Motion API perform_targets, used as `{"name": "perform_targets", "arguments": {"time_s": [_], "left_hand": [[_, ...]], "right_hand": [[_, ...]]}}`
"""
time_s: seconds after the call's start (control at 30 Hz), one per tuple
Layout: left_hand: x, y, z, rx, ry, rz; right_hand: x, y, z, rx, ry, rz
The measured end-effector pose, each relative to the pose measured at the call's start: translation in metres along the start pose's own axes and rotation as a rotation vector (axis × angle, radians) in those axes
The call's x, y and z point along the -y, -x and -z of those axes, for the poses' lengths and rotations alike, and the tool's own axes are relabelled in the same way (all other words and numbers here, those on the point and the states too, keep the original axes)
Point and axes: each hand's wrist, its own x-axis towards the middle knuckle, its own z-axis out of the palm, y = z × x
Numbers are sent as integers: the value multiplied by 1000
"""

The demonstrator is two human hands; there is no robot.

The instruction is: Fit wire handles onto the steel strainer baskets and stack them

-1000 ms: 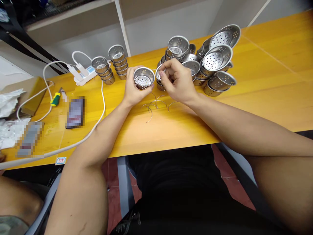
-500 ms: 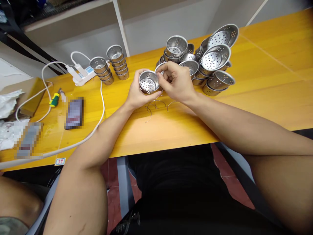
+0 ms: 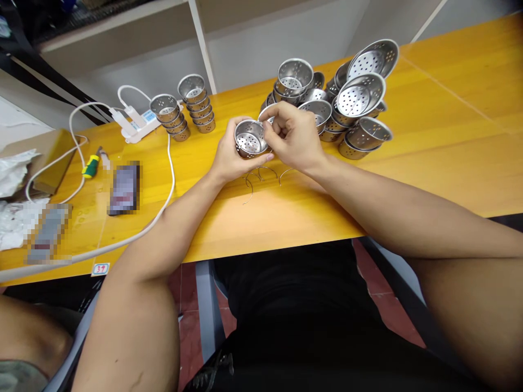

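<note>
A small perforated metal cup point(image 3: 250, 140) is gripped in my left hand point(image 3: 226, 155), fingers wrapped round its left side and thumb along the near side. Its open mouth faces up toward me. My right hand point(image 3: 298, 136) is closed in a pinch at the cup's right rim; whatever sits between those fingertips is too small to make out. Several thin curved wire pieces point(image 3: 268, 169) lie on the table just below both hands. Behind my right hand, another perforated cup point(image 3: 318, 111) stands partly hidden.
Piled metal cups point(image 3: 362, 95) stand at the back right, with two cup stacks point(image 3: 200, 109) left of my hands. A white power strip point(image 3: 141, 128), its cable crossing by my left forearm, a green-yellow screwdriver point(image 3: 90, 166) and a blurred phone-like object point(image 3: 123, 188) occupy the left.
The held cup has shifted slightly right and tilted a little within my left hand. My right hand keeps its pinch at the rim, almost unmoved.
</note>
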Motion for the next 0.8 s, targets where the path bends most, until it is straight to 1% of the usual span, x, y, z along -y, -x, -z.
{"name": "perform_targets", "arguments": {"time_s": [0.1,0.17,0.3,0.37,0.43,0.6,0.8], "left_hand": [[-3,1,2,23,7,-21],[-4,2,4,26,23,-27],[-2,2,8,27,51,-3],[-1,1,9,30,77,-16],[-2,-1,9,38,89,-25],[-4,-3,6,48,58,1],[3,-1,5,32,77,-39]], "right_hand": [[0,-1,-2,19,-77,-10],[3,-3,0,57,-149,-15],[10,-10,12,224,-267,-26],[9,-12,16,279,-292,-41],[5,-13,17,282,-302,-60],[-4,-13,7,213,-321,-78],[-5,-13,1,187,-302,-79]]}}
